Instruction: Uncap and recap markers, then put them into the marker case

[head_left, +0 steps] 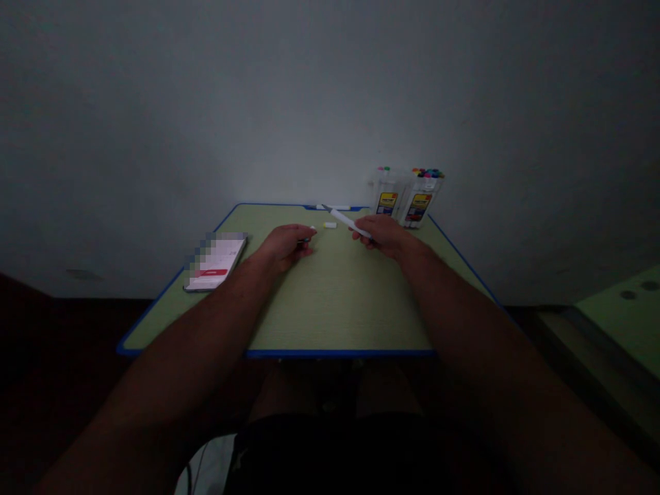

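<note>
My right hand [384, 236] rests on the green desk [335, 302] with its fingers closed round a white marker pen [344, 220] that points up and to the left. My left hand [286, 246] lies on the desk to the left, fingers curled round a small dark piece [305, 240], apparently a pen cap. A small yellowish cap [329, 225] lies on the desk between the two hands, touching neither.
A phone [215, 261] with a lit screen lies at the desk's left side. Two clear boxes of coloured markers [407, 196] stand at the far right corner against the wall. Another green surface [623, 316] shows at the right.
</note>
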`<state>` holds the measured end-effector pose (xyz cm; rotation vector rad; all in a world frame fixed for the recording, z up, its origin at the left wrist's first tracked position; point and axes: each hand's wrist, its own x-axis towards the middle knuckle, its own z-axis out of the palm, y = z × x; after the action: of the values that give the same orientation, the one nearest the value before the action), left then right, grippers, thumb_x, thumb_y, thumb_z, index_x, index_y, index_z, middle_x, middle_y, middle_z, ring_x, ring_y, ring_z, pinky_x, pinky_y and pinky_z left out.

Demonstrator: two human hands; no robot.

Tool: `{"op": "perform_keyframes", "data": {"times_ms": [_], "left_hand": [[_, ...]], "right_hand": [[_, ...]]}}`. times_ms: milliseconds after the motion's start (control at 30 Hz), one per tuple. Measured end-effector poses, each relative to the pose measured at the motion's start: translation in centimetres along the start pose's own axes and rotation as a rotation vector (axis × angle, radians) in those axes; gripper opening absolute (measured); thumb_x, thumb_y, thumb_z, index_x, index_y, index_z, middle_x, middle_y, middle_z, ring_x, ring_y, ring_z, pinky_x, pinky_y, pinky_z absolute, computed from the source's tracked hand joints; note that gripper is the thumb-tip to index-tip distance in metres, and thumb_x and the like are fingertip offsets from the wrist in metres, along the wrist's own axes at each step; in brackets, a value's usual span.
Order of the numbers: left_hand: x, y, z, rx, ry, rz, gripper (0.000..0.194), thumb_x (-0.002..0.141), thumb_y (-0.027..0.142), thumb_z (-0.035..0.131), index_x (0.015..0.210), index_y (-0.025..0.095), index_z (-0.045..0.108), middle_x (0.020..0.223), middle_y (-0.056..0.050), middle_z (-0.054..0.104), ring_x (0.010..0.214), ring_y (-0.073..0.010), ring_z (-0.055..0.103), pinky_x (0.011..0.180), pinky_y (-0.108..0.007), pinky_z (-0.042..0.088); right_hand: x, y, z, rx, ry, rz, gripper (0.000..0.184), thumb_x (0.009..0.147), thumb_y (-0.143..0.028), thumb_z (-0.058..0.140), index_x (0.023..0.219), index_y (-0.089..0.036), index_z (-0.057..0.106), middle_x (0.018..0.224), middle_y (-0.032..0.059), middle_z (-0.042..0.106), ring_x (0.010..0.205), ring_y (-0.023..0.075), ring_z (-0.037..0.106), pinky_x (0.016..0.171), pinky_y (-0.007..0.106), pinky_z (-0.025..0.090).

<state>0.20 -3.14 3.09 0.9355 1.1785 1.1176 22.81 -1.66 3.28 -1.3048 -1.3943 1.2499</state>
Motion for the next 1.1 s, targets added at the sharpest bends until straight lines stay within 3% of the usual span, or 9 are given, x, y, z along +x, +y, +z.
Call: {"op": "perform_keyframes", "data": {"times_ms": [200,367,533,1100], "left_hand": [[0.3,0.0,-0.2,-0.052,0.007,0.017,0.015,0.068,0.003,0.072,0.066,0.012,0.061,0.063,-0.001,0.054,0.051,-0.0078,0.050,0.049,-0.021,0.053],[0.5,0.0,-0.4,-0.048,-0.006,0.048,0.015,0.069,-0.003,0.066,0.074,0.011,0.065,0.066,-0.002,0.058,0.055,-0.0088,0.055,0.054,-0.021,0.055],[0.7,0.1,-0.5,-0.061,0.022,0.057,0.017,0.067,-0.005,0.067,0.070,0.011,0.063,0.069,-0.003,0.061,0.058,-0.0098,0.058,0.056,-0.021,0.055],[0.4,-0.7,0.1,0.021,-0.019,0.121,0.018,0.065,-0.007,0.068,0.069,0.011,0.065,0.069,-0.003,0.062,0.058,-0.0094,0.059,0.055,-0.020,0.056]], "right_hand": [[0.1,0.1,-1.0,0.067,0.010,-0.003,0.020,0.095,-0.015,0.057,0.075,-0.014,0.063,0.066,0.0011,0.062,0.047,0.0051,0.044,0.042,0.017,0.036],[0.2,0.1,-1.5,0.073,0.025,-0.021,0.020,0.093,-0.013,0.060,0.073,-0.014,0.061,0.062,-0.0003,0.061,0.044,0.0042,0.042,0.040,0.017,0.032],[0.0,-0.1,-1.9,0.046,0.064,-0.056,0.018,0.086,-0.010,0.068,0.069,-0.014,0.061,0.062,0.0008,0.063,0.044,0.0045,0.043,0.039,0.018,0.032],[0.3,0.8,-1.3,-0.120,0.033,-0.107,0.017,0.084,-0.014,0.070,0.067,-0.013,0.066,0.054,0.0001,0.060,0.041,0.0058,0.043,0.039,0.019,0.033]]}}
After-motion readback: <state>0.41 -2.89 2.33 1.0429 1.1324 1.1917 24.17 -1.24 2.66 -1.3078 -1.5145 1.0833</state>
